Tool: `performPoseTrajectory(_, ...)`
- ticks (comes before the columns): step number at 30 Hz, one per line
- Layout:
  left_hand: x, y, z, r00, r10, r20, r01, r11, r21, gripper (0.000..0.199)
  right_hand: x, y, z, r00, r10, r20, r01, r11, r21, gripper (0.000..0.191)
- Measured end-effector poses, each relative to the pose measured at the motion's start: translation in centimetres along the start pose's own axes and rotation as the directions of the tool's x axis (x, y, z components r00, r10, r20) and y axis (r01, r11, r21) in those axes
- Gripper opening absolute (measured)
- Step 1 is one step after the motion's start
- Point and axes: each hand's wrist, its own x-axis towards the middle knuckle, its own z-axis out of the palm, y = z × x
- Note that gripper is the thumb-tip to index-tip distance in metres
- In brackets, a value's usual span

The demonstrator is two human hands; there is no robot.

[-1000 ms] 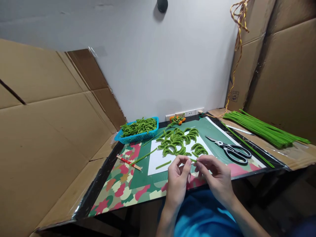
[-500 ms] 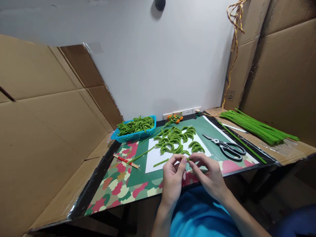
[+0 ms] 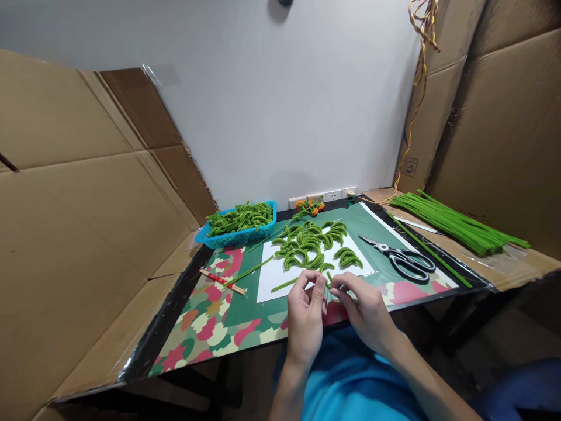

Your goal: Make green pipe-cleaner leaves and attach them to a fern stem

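Both hands meet over the front edge of a white sheet (image 3: pixel 266 292). A short piece of green pipe cleaner (image 3: pixel 328 280) shows between the fingertips, mostly covered by them. My left hand (image 3: pixel 305 316) pinches it between thumb and forefinger. Closed at its other end is my right hand (image 3: pixel 367 305), fingertips together. Just beyond lie several curved green pipe cleaner pieces (image 3: pixel 307 238), bunched on the sheet, with a smaller group (image 3: pixel 348 258) to the right. A straight short piece (image 3: pixel 284 285) lies left of my left hand.
Black-handled scissors (image 3: pixel 409 262) lie to the right, near a bundle of long green pipe cleaners (image 3: pixel 460 225). A blue basket (image 3: pixel 236 237) full of green pieces stands back left. Chopsticks in a red wrapper (image 3: pixel 221 281) lie left. Orange-tipped stems (image 3: pixel 310 206) rest by the wall.
The pipe cleaner piece between my fingers now points more upright and shows bent, and my fingertips have shifted slightly apart. The whole view has tilted down a little.
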Motion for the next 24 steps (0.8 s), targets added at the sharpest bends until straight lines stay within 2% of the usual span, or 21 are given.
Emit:
performPoseTrajectory(5, -0.66, 0.14, 0.19, 0.999, 0.017, -0.037, -0.015, 0.999, 0.047, 0.033, -0.02, 0.22, 0.2, 0.996, -0.088, -0.001, 0.088, 0.993, -0.078, 0.014)
performPoseTrajectory(10, -0.5, 0.33, 0.1, 0.999, 0.003, -0.037, -0.001, 0.999, 0.037, 0.036, 0.0, -0.06, 0.12, 0.994, -0.111, 0.02, 0.113, 0.988, -0.103, 0.015)
performPoseTrajectory(16, 0.07, 0.52, -0.39, 0.987, -0.105, 0.125, 0.113, 0.992, -0.062, 0.039, 0.12, -0.37, 0.08, 0.992, -0.118, 0.035, 0.122, 0.986, -0.115, 0.015)
performPoseTrajectory(20, 0.07, 0.57, -0.49, 0.988, -0.108, 0.113, 0.119, 0.989, -0.092, 0.039, 0.17, -0.37, 0.11, 0.992, -0.116, 0.05, 0.121, 0.986, -0.116, 0.017)
performPoseTrajectory(24, 0.09, 0.62, -0.54, 0.991, -0.086, 0.1, 0.091, 0.995, -0.044, 0.039, 0.12, -0.37, 0.11, 0.995, -0.083, 0.053, 0.087, 0.992, -0.089, 0.013)
